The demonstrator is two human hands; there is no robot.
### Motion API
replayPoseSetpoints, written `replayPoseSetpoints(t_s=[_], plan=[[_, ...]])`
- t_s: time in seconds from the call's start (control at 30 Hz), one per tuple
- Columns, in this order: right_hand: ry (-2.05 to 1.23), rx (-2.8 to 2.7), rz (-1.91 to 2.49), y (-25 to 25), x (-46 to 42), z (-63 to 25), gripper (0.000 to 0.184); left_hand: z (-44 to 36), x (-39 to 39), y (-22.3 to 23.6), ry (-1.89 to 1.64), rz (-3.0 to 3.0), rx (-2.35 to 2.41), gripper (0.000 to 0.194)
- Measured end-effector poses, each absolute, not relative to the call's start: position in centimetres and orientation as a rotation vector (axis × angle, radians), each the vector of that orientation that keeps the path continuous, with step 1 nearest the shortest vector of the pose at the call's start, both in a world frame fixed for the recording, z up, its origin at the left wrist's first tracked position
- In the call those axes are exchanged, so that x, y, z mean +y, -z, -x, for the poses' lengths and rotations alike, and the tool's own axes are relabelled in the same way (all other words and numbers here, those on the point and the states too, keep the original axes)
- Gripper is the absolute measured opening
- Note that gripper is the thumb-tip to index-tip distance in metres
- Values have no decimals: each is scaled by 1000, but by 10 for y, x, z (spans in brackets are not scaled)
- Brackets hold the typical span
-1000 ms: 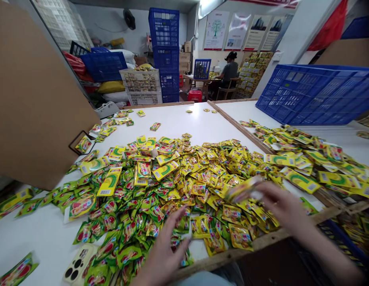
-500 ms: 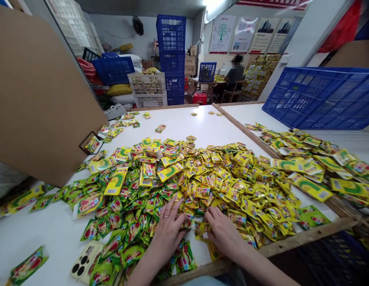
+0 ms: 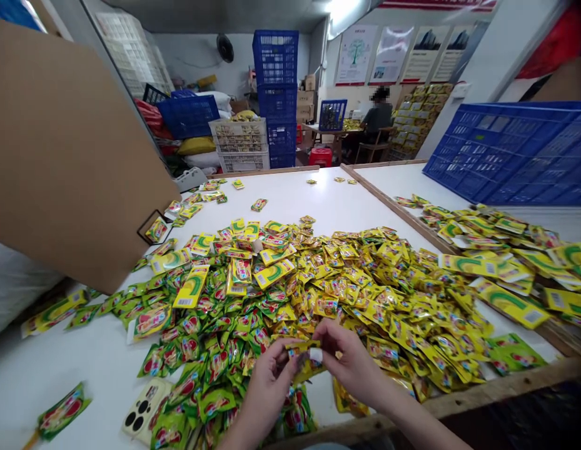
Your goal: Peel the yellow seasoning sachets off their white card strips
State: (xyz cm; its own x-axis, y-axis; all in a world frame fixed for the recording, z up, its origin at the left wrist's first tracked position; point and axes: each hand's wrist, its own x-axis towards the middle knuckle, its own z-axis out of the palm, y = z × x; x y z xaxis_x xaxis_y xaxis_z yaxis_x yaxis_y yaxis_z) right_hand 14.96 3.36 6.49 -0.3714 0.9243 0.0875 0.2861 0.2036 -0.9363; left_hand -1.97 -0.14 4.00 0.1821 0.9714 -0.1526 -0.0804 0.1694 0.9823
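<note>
One white table [image 3: 299,203], with wooden edging, bore the lot. One brown cardboard sheet [image 3: 79,156], leaning at the left. One blue crate [image 3: 510,153], set at the far right. One broad heap of packets [image 3: 346,275], green on the left, yellow on the right. Two bare hands, over the heap's near edge: left hand [image 3: 267,378] and right hand [image 3: 353,362], fingers of both closed in a pinch on one yellow packet [image 3: 301,373] between them. One pale phone [image 3: 144,412], lenses up, lay beside green packets [image 3: 171,428].
</note>
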Motion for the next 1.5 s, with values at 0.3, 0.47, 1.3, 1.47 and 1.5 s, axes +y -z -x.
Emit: replayPoseSetpoints(t_s=[0.3,0.47,1.3,1.47,1.5], plan=[[-1759,-1358,1069,-39,38,-151,36,35,36,-64,-920,-1931,1383,27],[-1470,-1536,1282,-31,33,-166,24,90,125,-82,-813,-1970,2107,37],[-2119,-971,706,-62,13,-125,25,27,-9,-70,-1322,-324,967,61],[-2064,-1044,874,-62,-2,-148,25,34,-41,-67,-1101,-148,846,43],[-2041,-1054,898,-65,-2,-157,23,36,-44,-70,-1061,-150,825,39]])
